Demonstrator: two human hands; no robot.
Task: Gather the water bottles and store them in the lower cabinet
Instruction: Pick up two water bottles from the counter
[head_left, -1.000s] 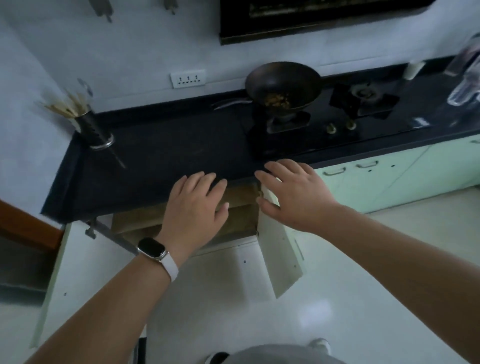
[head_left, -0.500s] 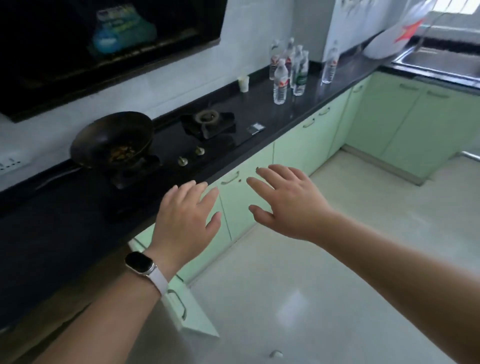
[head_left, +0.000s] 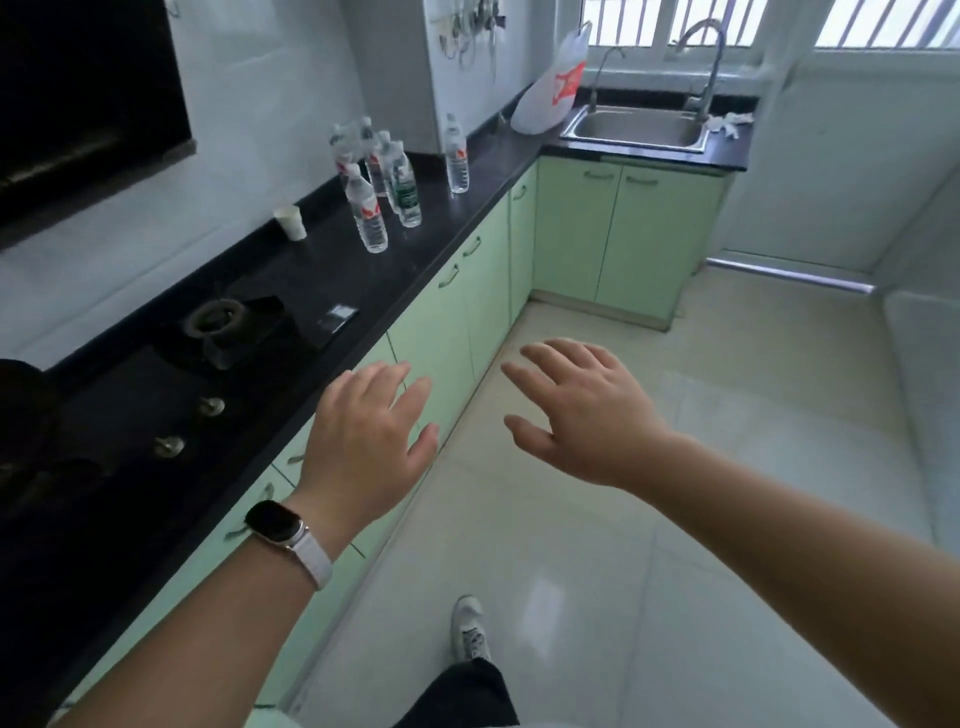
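- Upright, the clear plastic water bottles (head_left: 368, 214) stood clustered on the glossy black surface (head_left: 332, 270), caps up, one apart.
- Left hand (head_left: 366, 441) and right hand (head_left: 587, 415) hovered spread wide, empty.

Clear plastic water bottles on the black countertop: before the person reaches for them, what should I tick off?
1. Left hand empty: ok.
2. Right hand empty: ok.
3. Clear plastic water bottles upright on the black countertop: ok.
4. Bottles within reach: not ok, both hands far short.
5. White paper cup apart from the nearest bottle: ok.
6. Lower cabinet open for storing: cannot tell; the pale green cabinet doors in view are shut.
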